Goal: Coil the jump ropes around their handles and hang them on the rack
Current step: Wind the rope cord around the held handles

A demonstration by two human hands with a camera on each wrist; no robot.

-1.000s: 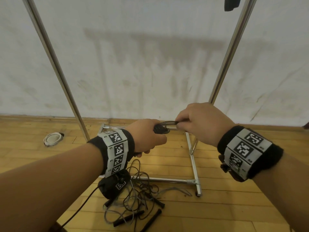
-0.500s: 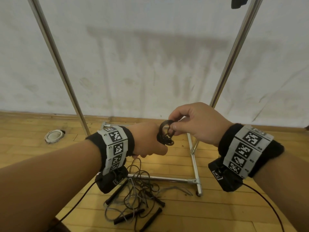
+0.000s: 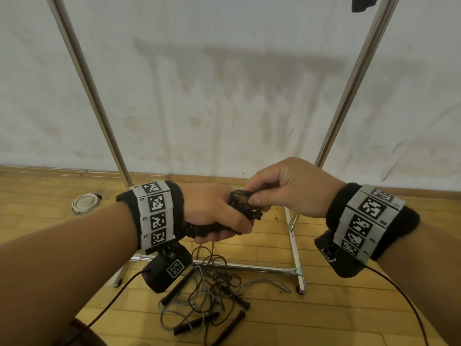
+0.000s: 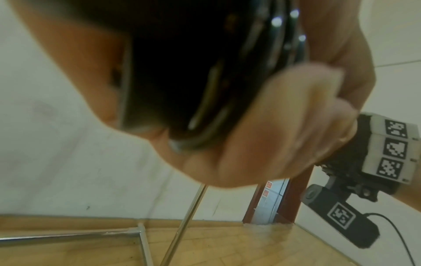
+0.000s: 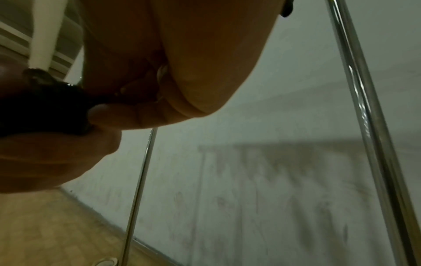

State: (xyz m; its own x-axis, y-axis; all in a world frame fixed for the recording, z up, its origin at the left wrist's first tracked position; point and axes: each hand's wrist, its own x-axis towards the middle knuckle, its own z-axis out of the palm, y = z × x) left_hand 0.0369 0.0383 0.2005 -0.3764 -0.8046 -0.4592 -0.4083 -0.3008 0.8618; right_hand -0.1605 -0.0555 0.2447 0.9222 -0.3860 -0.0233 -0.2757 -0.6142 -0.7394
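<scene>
My left hand (image 3: 219,216) grips a black jump rope bundle (image 3: 245,204), its cord wound round the handles; the same coils (image 4: 227,72) fill my palm in the left wrist view. My right hand (image 3: 282,188) pinches the cord at the bundle's far end, thumb and forefinger pressed on it (image 5: 68,108). Both hands meet in mid-air in front of the metal rack (image 3: 346,91). On the floor below lies a tangle of loose jump ropes (image 3: 212,295) with several black handles. A dark object (image 3: 363,3) hangs at the rack's top right, cut off by the frame.
The rack's two slanted uprights (image 3: 84,78) stand before a stained white wall, its base bars (image 3: 294,248) on the wooden floor. A white round item (image 3: 84,203) lies on the floor at left. Camera cables trail from both wrists.
The right hand drew a loop of cord up and over the bundle's end, then pressed it down. Both hands stayed at about the same height.
</scene>
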